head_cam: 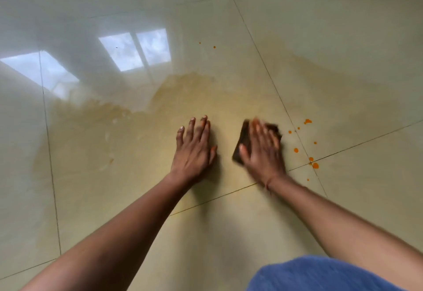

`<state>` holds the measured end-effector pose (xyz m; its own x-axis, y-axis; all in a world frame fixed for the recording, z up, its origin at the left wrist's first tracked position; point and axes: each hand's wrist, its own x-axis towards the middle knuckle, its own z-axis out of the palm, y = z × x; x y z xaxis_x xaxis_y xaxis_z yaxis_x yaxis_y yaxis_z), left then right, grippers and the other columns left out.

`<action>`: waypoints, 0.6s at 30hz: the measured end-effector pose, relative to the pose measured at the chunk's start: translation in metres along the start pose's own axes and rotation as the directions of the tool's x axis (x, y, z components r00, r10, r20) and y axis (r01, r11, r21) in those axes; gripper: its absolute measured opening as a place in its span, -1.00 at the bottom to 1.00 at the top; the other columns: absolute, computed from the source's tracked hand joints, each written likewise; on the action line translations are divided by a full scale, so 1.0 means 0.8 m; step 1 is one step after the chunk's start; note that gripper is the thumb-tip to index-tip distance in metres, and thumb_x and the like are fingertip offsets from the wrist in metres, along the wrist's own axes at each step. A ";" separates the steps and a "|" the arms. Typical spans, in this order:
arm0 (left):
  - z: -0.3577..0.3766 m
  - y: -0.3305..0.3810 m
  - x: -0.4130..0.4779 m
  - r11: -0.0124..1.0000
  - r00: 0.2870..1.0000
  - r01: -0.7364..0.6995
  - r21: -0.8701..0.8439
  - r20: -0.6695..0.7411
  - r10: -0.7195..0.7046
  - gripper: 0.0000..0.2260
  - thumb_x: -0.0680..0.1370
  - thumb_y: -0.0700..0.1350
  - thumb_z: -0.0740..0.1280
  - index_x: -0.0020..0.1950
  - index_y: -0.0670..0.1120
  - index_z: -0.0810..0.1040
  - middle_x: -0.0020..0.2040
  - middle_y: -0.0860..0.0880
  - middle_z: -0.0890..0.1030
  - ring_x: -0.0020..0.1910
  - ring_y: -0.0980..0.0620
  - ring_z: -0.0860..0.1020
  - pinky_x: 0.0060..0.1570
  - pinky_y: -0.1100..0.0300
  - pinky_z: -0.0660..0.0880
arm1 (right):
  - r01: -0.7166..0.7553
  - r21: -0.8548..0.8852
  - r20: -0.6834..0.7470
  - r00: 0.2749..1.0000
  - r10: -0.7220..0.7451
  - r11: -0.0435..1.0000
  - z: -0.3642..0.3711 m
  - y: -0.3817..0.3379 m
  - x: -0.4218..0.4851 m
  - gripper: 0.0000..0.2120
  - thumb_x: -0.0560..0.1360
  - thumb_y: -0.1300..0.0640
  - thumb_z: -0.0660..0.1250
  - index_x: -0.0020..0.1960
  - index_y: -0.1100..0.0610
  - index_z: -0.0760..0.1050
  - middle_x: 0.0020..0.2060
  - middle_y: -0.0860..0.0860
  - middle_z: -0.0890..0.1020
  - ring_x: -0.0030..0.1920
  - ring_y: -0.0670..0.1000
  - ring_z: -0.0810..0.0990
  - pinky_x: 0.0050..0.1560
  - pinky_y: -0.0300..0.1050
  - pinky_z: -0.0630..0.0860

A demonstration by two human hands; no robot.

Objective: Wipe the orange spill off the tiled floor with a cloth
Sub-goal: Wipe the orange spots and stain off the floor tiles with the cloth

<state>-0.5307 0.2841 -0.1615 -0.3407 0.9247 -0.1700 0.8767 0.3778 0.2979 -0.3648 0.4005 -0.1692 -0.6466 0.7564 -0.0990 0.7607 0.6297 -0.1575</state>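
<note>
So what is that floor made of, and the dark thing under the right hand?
The floor looks like glazed ceramic or porcelain tile: thin dark joint lines divide it, and its gloss carries a window reflection. The dark brown cloth under the right hand seems a soft, matte fabric; it is blurred, so the weave cannot be told.

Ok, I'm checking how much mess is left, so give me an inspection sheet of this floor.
Surface: glossy tiled floor, wide yellowish smear across the middle tiles.
Job's things: dark cloth under the right hand; orange drops right of it, two more farther off.
Clutter: nothing seen.
Hands: left hand flat on the floor; right hand pressing the cloth, blurred.
Cables: nothing seen.
Surroundings: window reflection on the tiles; blue fabric at the bottom edge.
</note>
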 end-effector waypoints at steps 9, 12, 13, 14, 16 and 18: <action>0.000 0.031 0.015 0.997 0.978 -0.055 -0.059 0.197 0.065 -0.38 0.63 0.12 -0.02 0.56 -0.14 -0.17 0.58 -0.07 -0.16 0.53 -0.10 -0.24 0.48 -0.10 -0.22 | 0.078 -0.026 0.051 0.996 -0.077 0.997 -0.003 0.034 -0.027 -0.29 0.53 -0.18 0.00 0.55 0.19 0.07 0.53 0.12 0.14 0.52 0.08 0.12 0.47 -0.04 -0.10; 0.003 0.028 0.013 0.997 0.976 -0.066 -0.036 0.204 0.072 -0.37 0.63 0.13 -0.02 0.56 -0.14 -0.18 0.57 -0.07 -0.19 0.52 -0.11 -0.27 0.48 -0.13 -0.22 | -0.195 0.010 0.017 0.981 0.195 0.981 -0.016 0.035 0.071 -0.32 0.57 -0.16 0.00 0.56 0.17 -0.02 0.56 0.11 0.04 0.54 0.05 -0.01 0.48 -0.03 -0.16; 0.002 0.029 0.014 0.997 0.974 -0.066 -0.036 0.213 0.072 -0.37 0.63 0.13 -0.02 0.56 -0.15 -0.19 0.57 -0.07 -0.20 0.52 -0.11 -0.27 0.48 -0.13 -0.22 | -0.207 0.024 0.017 0.978 0.207 0.978 -0.015 0.030 0.073 -0.33 0.58 -0.15 0.00 0.56 0.18 -0.02 0.56 0.12 0.03 0.54 0.06 -0.01 0.48 -0.03 -0.16; 0.000 0.030 0.015 0.997 0.970 -0.068 -0.034 0.231 0.074 -0.37 0.63 0.13 -0.01 0.56 -0.15 -0.19 0.57 -0.07 -0.21 0.52 -0.12 -0.28 0.48 -0.14 -0.21 | -0.171 0.027 -0.009 0.985 0.171 0.985 -0.012 0.025 0.054 -0.32 0.57 -0.15 -0.02 0.56 0.20 -0.01 0.55 0.13 0.05 0.54 0.06 0.01 0.48 -0.02 -0.15; -0.006 0.032 0.016 0.997 0.962 -0.065 -0.031 0.264 0.071 -0.37 0.63 0.12 -0.01 0.56 -0.16 -0.19 0.57 -0.08 -0.22 0.52 -0.13 -0.27 0.47 -0.16 -0.19 | 0.000 0.009 0.031 1.000 0.000 1.000 0.001 0.019 -0.029 -0.31 0.55 -0.16 0.00 0.55 0.21 0.05 0.54 0.13 0.11 0.53 0.07 0.07 0.49 0.01 -0.04; -0.016 0.037 0.018 0.998 0.953 -0.050 -0.035 0.296 0.058 -0.37 0.63 0.11 0.00 0.55 -0.17 -0.18 0.57 -0.08 -0.22 0.53 -0.14 -0.25 0.47 -0.19 -0.15 | 0.140 -0.007 0.091 0.986 -0.139 0.990 0.002 0.040 -0.091 -0.30 0.54 -0.17 0.03 0.56 0.18 0.04 0.54 0.10 0.11 0.53 0.05 0.09 0.47 0.05 0.04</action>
<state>-0.5137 0.3096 -0.1432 -0.1736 0.8893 -0.4231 0.8802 0.3329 0.3384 -0.2932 0.3653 -0.1687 -0.7487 0.6421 -0.1651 0.6627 0.7310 -0.1627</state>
